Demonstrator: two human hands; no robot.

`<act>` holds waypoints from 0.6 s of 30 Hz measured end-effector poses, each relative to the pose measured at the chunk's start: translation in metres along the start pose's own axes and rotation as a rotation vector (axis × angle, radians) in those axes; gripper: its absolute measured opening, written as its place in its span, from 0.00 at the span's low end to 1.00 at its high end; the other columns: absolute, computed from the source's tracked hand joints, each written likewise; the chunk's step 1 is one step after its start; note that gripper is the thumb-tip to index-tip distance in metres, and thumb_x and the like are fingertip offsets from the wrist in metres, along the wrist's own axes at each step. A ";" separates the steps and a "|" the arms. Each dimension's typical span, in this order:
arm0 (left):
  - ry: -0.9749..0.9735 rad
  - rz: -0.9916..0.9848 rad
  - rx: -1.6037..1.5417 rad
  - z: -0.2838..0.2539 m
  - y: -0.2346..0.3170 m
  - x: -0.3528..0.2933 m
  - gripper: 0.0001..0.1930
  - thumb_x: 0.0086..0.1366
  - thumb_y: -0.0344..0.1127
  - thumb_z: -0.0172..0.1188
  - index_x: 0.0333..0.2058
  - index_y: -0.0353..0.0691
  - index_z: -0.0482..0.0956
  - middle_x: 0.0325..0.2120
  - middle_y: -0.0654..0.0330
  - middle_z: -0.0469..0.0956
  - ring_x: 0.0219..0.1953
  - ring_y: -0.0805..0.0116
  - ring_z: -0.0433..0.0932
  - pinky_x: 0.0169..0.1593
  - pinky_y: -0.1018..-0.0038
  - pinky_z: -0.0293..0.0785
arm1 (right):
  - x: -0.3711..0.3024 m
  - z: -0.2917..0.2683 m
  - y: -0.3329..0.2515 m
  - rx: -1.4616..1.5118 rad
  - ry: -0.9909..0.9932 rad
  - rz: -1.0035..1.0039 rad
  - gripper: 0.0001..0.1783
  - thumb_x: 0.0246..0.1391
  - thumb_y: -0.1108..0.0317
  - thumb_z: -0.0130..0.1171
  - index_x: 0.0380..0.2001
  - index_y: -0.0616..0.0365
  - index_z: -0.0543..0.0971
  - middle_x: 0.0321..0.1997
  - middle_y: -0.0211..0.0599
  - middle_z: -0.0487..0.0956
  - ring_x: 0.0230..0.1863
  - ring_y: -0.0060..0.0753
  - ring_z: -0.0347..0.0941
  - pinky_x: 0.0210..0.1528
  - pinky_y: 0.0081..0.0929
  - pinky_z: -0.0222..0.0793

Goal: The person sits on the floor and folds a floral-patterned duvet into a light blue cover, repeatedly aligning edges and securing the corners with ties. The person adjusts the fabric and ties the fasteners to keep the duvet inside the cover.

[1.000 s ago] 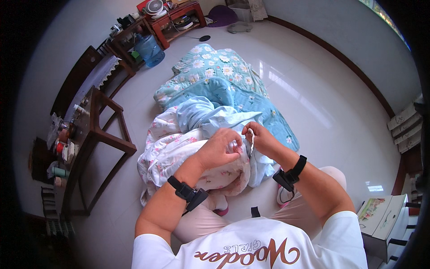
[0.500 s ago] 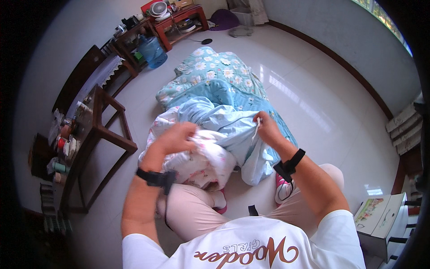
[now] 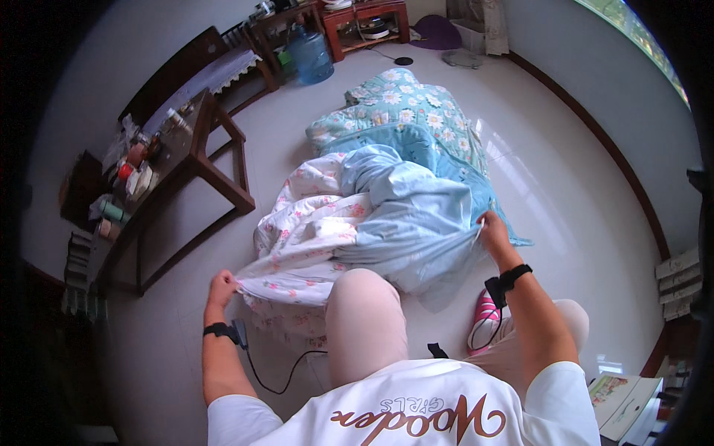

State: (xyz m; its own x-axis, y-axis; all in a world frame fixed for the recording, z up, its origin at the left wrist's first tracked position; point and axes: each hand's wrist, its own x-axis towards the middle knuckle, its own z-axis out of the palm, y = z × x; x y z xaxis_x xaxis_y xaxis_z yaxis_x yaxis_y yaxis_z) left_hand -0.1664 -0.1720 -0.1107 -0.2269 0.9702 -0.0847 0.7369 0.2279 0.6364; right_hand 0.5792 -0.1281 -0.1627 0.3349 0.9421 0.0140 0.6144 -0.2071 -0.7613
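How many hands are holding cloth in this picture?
2. The left hand at lower left grips the white floral cloth; the right hand right of centre grips the light-blue cloth. No other hands show.

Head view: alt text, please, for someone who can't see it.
The left hand grips white pink-flowered cloth while the right hand grips pale blue cloth, both drawn taut. Beyond lies a teal daisy-patterned quilt on a glossy white floor.

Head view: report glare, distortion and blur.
Head view: pale glare streaks the glossy floor right of the teal quilt; head view: the brown baseboard bows, fisheye-style; head view: the left hand and right hand show no strong blur.
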 end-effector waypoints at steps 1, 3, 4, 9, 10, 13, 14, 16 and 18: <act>-0.125 -0.049 -0.007 0.008 -0.009 -0.010 0.09 0.49 0.27 0.65 0.23 0.41 0.70 0.19 0.66 0.71 0.24 0.77 0.69 0.29 0.77 0.69 | -0.011 0.008 0.004 -0.028 -0.083 -0.016 0.10 0.54 0.75 0.48 0.33 0.58 0.80 0.33 0.48 0.80 0.39 0.44 0.77 0.42 0.34 0.70; -0.409 -0.219 -0.015 0.021 -0.005 -0.027 0.09 0.52 0.29 0.66 0.28 0.41 0.74 0.23 0.65 0.74 0.27 0.77 0.72 0.31 0.76 0.71 | -0.026 0.014 0.003 -0.155 -0.291 -0.037 0.13 0.49 0.77 0.50 0.37 0.59 0.80 0.35 0.53 0.80 0.41 0.49 0.77 0.45 0.38 0.71; -0.418 -0.227 0.062 0.021 0.006 -0.031 0.11 0.51 0.30 0.68 0.31 0.40 0.75 0.26 0.64 0.75 0.29 0.75 0.73 0.33 0.75 0.72 | -0.030 0.013 -0.001 -0.198 -0.322 -0.113 0.14 0.47 0.77 0.51 0.39 0.60 0.80 0.36 0.53 0.80 0.42 0.51 0.77 0.46 0.39 0.71; -0.370 0.032 -0.204 0.008 0.131 -0.010 0.25 0.55 0.34 0.71 0.51 0.35 0.74 0.46 0.57 0.79 0.49 0.69 0.75 0.55 0.72 0.70 | -0.041 0.015 -0.060 -0.164 -0.430 -0.258 0.23 0.47 0.70 0.60 0.49 0.60 0.76 0.47 0.54 0.80 0.49 0.57 0.76 0.51 0.42 0.72; -0.414 0.204 -0.176 0.013 0.162 -0.008 0.26 0.55 0.33 0.70 0.52 0.35 0.74 0.48 0.57 0.78 0.50 0.70 0.73 0.57 0.71 0.69 | -0.045 0.025 -0.074 -0.044 -0.473 -0.255 0.22 0.49 0.65 0.63 0.49 0.61 0.76 0.47 0.57 0.79 0.51 0.58 0.75 0.53 0.42 0.72; -0.576 0.501 -0.218 0.037 0.257 -0.013 0.25 0.55 0.27 0.68 0.53 0.35 0.74 0.53 0.55 0.77 0.55 0.66 0.73 0.61 0.68 0.67 | -0.060 0.065 -0.102 -0.125 -0.533 -0.106 0.32 0.49 0.48 0.65 0.48 0.64 0.76 0.46 0.58 0.80 0.48 0.58 0.77 0.51 0.43 0.73; -0.602 0.593 -0.135 0.037 0.285 -0.015 0.24 0.56 0.29 0.67 0.53 0.35 0.75 0.55 0.52 0.76 0.56 0.60 0.74 0.61 0.67 0.66 | -0.066 0.081 -0.106 -0.159 -0.496 -0.080 0.34 0.49 0.44 0.65 0.47 0.65 0.77 0.46 0.58 0.81 0.48 0.59 0.77 0.50 0.44 0.73; -0.600 0.479 0.173 0.035 0.335 -0.014 0.25 0.57 0.32 0.67 0.53 0.35 0.75 0.52 0.49 0.76 0.54 0.58 0.75 0.60 0.67 0.67 | -0.074 0.103 -0.101 -0.216 -0.461 -0.058 0.33 0.48 0.45 0.65 0.44 0.66 0.78 0.44 0.58 0.81 0.47 0.60 0.77 0.50 0.45 0.73; -0.435 0.538 0.426 0.029 0.369 -0.023 0.25 0.57 0.34 0.66 0.53 0.35 0.75 0.52 0.48 0.76 0.53 0.54 0.75 0.59 0.65 0.68 | -0.077 0.121 -0.091 -0.349 -0.484 -0.020 0.25 0.50 0.51 0.63 0.39 0.65 0.79 0.43 0.61 0.80 0.47 0.61 0.77 0.50 0.47 0.73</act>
State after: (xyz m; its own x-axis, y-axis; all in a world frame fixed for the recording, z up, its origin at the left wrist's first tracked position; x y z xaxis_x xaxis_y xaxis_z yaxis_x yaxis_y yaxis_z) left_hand 0.1291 -0.1078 0.1039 0.4310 0.8806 -0.1966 0.8733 -0.3524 0.3364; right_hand 0.4114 -0.1501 -0.1732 0.0078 0.9429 -0.3329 0.8434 -0.1850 -0.5044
